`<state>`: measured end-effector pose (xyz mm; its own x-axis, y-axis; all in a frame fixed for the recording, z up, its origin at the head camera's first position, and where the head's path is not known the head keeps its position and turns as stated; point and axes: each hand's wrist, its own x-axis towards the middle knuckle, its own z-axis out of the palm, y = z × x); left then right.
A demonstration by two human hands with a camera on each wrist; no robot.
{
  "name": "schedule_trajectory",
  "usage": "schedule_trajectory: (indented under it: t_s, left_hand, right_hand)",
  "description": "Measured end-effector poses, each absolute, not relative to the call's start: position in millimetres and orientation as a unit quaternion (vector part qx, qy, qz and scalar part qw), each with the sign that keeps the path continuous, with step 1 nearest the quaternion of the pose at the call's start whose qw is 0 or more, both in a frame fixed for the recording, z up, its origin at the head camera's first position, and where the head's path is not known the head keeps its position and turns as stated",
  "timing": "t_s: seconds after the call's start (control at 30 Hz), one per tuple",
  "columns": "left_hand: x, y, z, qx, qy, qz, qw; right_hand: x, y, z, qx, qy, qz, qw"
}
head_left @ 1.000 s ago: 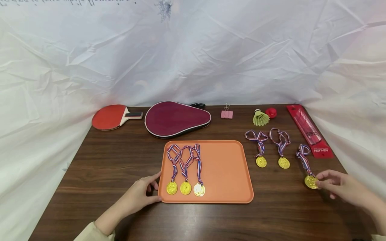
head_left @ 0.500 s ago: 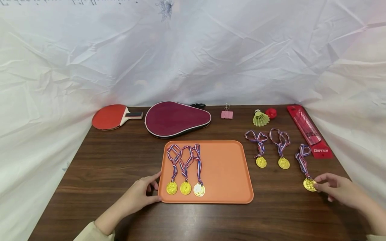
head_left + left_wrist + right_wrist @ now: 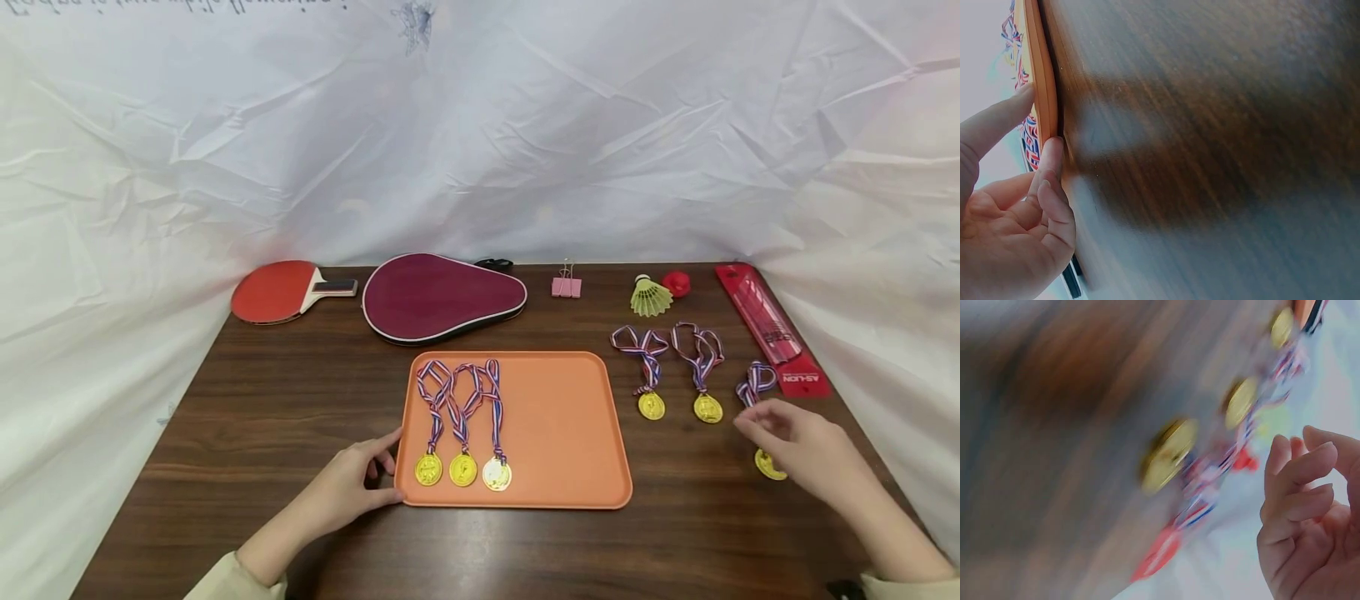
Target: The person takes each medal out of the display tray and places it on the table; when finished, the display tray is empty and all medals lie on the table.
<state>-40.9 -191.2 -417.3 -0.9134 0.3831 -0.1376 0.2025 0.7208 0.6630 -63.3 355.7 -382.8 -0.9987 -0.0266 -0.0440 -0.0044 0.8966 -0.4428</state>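
My left hand [image 3: 347, 481] holds the left edge of the orange tray [image 3: 558, 417], with thumb and fingertips against its rim. In the left wrist view the thumb and a finger of that hand [image 3: 1016, 219] meet the tray rim [image 3: 1044, 81]. Three gold medals [image 3: 462, 469] with striped ribbons lie side by side on the tray's left half. My right hand [image 3: 806, 446] hovers over the rightmost medal [image 3: 768, 465], partly covering its ribbon. Its fingers are loosely bent and hold nothing, as the right wrist view shows.
Two more medals, one on the left [image 3: 651, 406] and one on the right [image 3: 707, 408], lie right of the tray. Behind stand out a red table tennis bat [image 3: 272, 292], a maroon bat case [image 3: 438, 298], a pink binder clip [image 3: 566, 287], a shuttlecock [image 3: 649, 297] and a red package [image 3: 772, 329].
My right hand has drawn the rightmost medal slightly nearer, let it go, and moved up and left over its ribbon. The left hand stays at the tray.
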Motion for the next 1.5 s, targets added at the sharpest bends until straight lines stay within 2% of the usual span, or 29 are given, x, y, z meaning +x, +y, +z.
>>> schedule_trajectory:
  t_s: [0.17, 0.53, 0.93, 1.27, 1.37, 1.5]
  left_hand:
    - [-40.7, -191.1, -417.1, 0.161, 0.917, 0.341, 0.133]
    - [-40.7, -191.5, -417.1, 0.155, 0.918, 0.338, 0.139]
    - [-40.1, -191.0, -416.9, 0.155, 0.919, 0.336, 0.134]
    - [-41.2, -191.6, -417.7, 0.149, 0.919, 0.336, 0.143]
    - [-41.6, -191.6, -417.0, 0.147, 0.924, 0.331, 0.127]
    - [-42.7, -189.2, -414.5, 0.139, 0.932, 0.325, 0.076]
  right_hand:
    - [-69.8, 312.3, -383.4, -0.068, 0.966, -0.251, 0.003]
    - [-93.6, 253.8, -399.9, -0.156, 0.919, -0.343, 0.12]
    - [-114.6, 244.6, -412.0, -0.162, 0.911, -0.346, 0.152]
    - [-118.0, 244.7, -417.2, -0.182, 0.906, -0.35, 0.155]
    - [-118.2, 244.8, -417.5, -0.181, 0.904, -0.354, 0.155]
    - [-118.4, 244.3, -417.4, -0.179, 0.904, -0.355, 0.157]
